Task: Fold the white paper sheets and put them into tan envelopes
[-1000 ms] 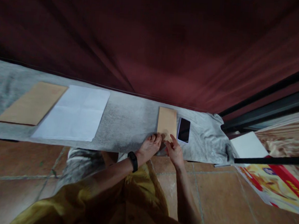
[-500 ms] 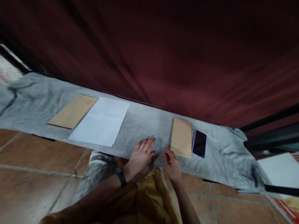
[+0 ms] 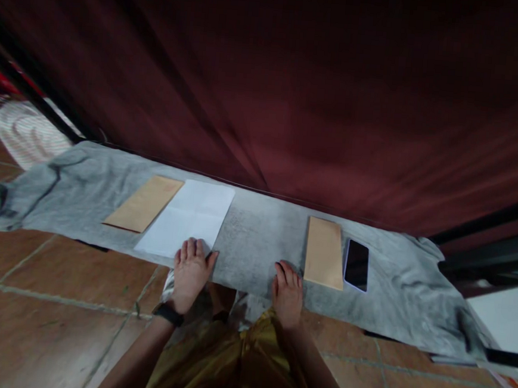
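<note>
My left hand (image 3: 191, 275) lies over the near right corner of a white sheet of paper (image 3: 190, 212), fingers stretched out. Left of the sheet, touching or nearly touching it, is a brown envelope (image 3: 144, 204). My right hand (image 3: 287, 295) rests on the grey cloth (image 3: 258, 236) with fingers slightly bent and nothing visible in them. Just to its right lies a second brown envelope (image 3: 325, 253). Beside that envelope is a phone (image 3: 357, 264) with a dark screen and a pale purple case.
The cloth covers a long, narrow surface. Behind it hangs a dark red fabric (image 3: 293, 101). Dark bars (image 3: 490, 218) stand at both sides. A white board or sheet (image 3: 507, 318) is at the right, a striped cloth (image 3: 33, 134) at the left. The floor (image 3: 42, 332) is tiled.
My left hand has moved left from the bare cloth onto the white sheet's near corner. My right hand has turned palm down onto the cloth. The view has shifted slightly.
</note>
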